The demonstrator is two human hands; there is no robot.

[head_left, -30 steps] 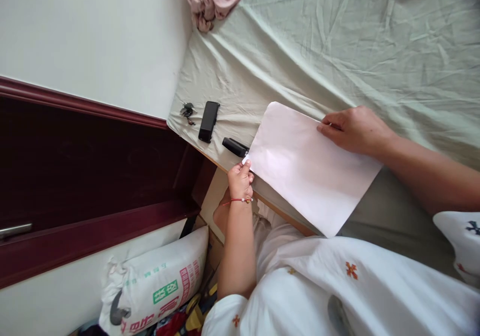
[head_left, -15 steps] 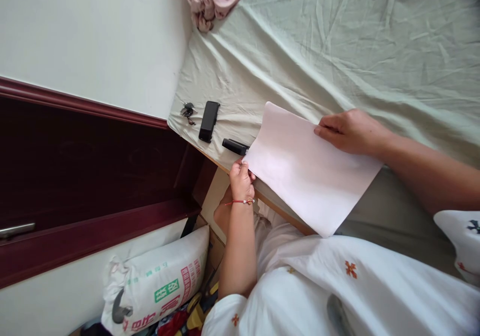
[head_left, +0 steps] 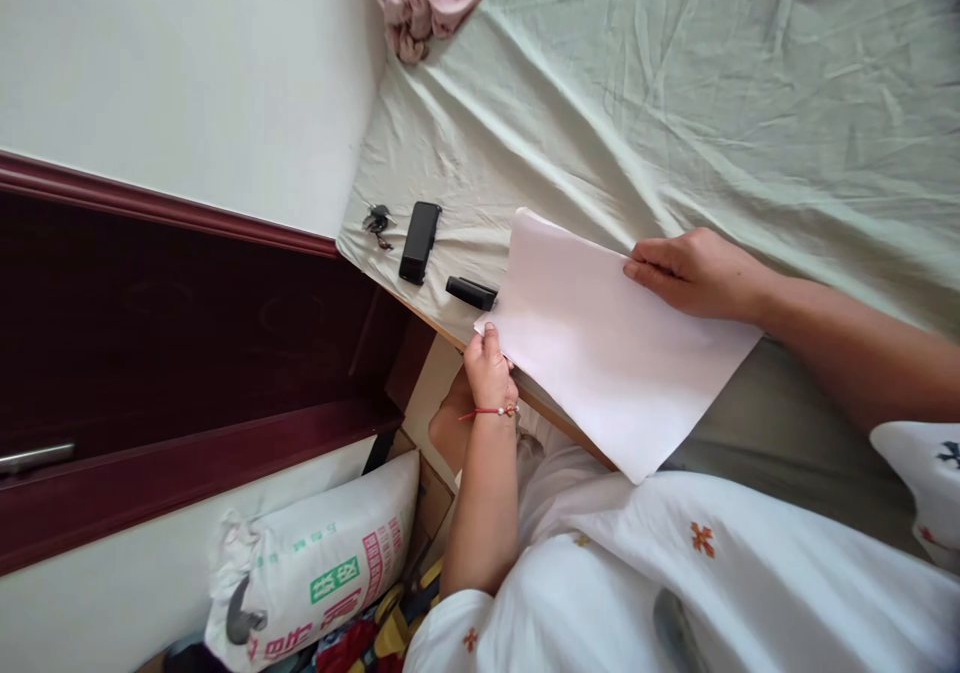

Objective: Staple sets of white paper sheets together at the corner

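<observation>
White paper, perhaps more than one sheet, is held between my two hands above the edge of the bed. My left hand, with a red beaded string at the wrist, pinches its near left corner, thumb on top. On the far right edge, my right hand grips the paper with the thumb above and the other fingers partly hidden. A black stapler-like object lies just beyond my left hand, its right end close to the paper's left edge.
A black oblong case or device and a small bunch of keys lie on the pale green sheet. Pink cloth is heaped by the wall. Below left are a dark red cabinet and a stuffed white sack.
The paper has shifted slightly left and toward me, and its left corner now shows a small fold or separated layer. My left hand has moved slightly right and down; both hands keep their hold.
</observation>
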